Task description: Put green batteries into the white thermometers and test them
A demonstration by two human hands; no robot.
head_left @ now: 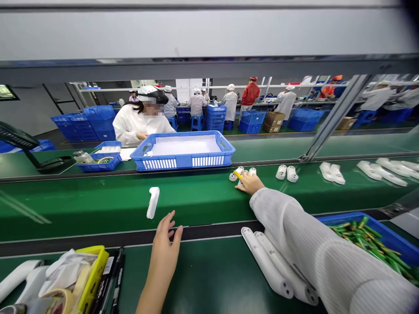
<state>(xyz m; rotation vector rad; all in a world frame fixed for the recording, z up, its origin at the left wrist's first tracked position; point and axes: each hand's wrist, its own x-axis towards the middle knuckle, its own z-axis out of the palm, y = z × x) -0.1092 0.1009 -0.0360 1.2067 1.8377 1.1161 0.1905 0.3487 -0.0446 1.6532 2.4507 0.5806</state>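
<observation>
My left hand [167, 237] is raised above the near edge of the green conveyor belt [98, 200], fingers apart and holding nothing. Just beyond it, a white angled plastic part [152, 203] lies on the belt. My right hand [250, 183] reaches across to the belt's far side, at a cluster of small white parts [240, 169]. A yellow covering shows on one finger. The fingers are bent down over the parts and partly hide them; whether one is gripped is unclear. Two long white handle-like parts [266, 264] lie on the green table beside my right sleeve.
A blue basket [183, 163] stands behind the belt, with a person in white beyond. More white parts [332, 172] lie along the belt's right. At right is a blue tray [402, 246] of green-yellow pieces; at lower left, a yellow bin [94, 279] and pens [117, 290].
</observation>
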